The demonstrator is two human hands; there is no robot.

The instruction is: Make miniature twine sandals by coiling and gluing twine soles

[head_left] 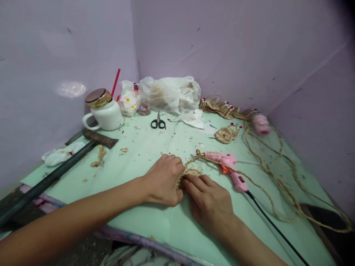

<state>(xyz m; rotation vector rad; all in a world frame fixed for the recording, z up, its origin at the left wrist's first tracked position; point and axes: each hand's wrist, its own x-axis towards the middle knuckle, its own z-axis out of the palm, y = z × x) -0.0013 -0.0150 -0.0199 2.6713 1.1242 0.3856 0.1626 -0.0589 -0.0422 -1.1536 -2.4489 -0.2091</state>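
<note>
A small flat coil of jute rope (190,173) lies on the pale green table (155,221) between my two hands. My left hand (163,179) curls its fingers around the coil's left edge and grips it. My right hand (209,199) presses its fingertips flat on the coil's near side. The loose rope (266,192) runs from the coil to the right in long loops. A pink glue gun (229,166) lies just behind my right hand, its black cord (277,231) trailing toward the front right.
A hammer (69,159) lies at the left by a crumpled tissue (57,155). At the back stand a white mug with a gold lid (104,111), small scissors (158,122), plastic bags (169,94), a rope bundle (226,133) and a pink spool (260,123). Lilac walls enclose the table.
</note>
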